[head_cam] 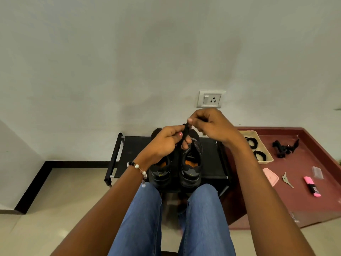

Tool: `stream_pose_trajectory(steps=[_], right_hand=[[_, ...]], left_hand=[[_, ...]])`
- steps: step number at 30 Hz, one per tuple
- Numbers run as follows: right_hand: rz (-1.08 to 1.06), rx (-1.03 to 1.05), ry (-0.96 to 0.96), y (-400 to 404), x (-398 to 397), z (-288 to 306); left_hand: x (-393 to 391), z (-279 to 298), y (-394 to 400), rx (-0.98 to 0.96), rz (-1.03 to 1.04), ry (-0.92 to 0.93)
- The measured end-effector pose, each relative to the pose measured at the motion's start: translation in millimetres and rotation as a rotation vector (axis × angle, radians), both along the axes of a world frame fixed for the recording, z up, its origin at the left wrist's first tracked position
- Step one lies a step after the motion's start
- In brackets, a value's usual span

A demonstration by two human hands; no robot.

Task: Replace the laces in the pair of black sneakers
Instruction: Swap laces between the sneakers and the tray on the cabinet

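Two black sneakers with orange insoles stand side by side on a low black rack (132,150), heels toward me: the left sneaker (160,172) and the right sneaker (191,167). A black lace (185,130) rises from between them. My left hand (166,141) grips the lace low down, and my right hand (210,124) pinches its upper end between thumb and fingers. Both hands hover above the shoes and hide their toe ends.
A cream tray (267,157) with coiled black laces (251,142) sits on a maroon ledge (304,200) to the right. Also there: a black clamp-like gadget (283,147), a pink case (270,176), a pink highlighter (311,186). A wall socket (210,99) is behind. My jeans-clad knees fill the foreground.
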State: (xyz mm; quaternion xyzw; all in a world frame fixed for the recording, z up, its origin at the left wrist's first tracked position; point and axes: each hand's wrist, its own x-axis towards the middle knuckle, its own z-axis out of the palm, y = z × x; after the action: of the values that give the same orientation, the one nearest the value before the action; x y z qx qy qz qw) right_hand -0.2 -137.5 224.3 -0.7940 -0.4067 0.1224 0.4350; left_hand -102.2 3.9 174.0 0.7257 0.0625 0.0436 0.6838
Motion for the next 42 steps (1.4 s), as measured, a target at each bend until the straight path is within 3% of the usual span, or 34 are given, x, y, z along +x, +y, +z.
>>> stream_pose_trajectory(steps=[4,10,12,15,19,26,32,34,42], right_hand=[[-0.134,0.133,0.093,1.5,12.8,-8.4],[-0.139,0.465,0.507,10.0,-10.2,-43.5],[-0.141,0.543,0.632,14.2,-19.9,-52.5],[-0.192,0.586,0.715,15.0,-25.8,-60.5],[-0.232,0.543,0.687,7.8,-24.8,-64.8],[-0.402,0.509,0.683,-9.1,-8.4,-77.3],[-0.553,0.570,0.766,-41.3,25.7,-105.7],[-0.585,0.567,0.777,-53.8,41.8,-116.5],[-0.857,0.486,0.796,-108.9,135.0,-159.7]], left_hand=[[-3.9,5.7,-3.1,-0.367,-0.123,-0.039],[8.6,8.4,-6.4,-0.791,-0.004,-0.143],[14.3,7.3,-6.4,-0.845,0.047,-0.154],[20.5,4.6,-9.0,-0.787,0.133,-0.108],[28.6,-1.9,-13.5,-0.739,0.205,-0.026],[53.1,-19.5,-33.7,-0.722,0.203,0.126],[93.5,-45.3,-58.1,-0.464,0.224,0.304],[110.1,-57.0,-68.3,-0.347,0.213,0.366],[191.1,-96.4,-107.3,-0.347,0.054,0.444]])
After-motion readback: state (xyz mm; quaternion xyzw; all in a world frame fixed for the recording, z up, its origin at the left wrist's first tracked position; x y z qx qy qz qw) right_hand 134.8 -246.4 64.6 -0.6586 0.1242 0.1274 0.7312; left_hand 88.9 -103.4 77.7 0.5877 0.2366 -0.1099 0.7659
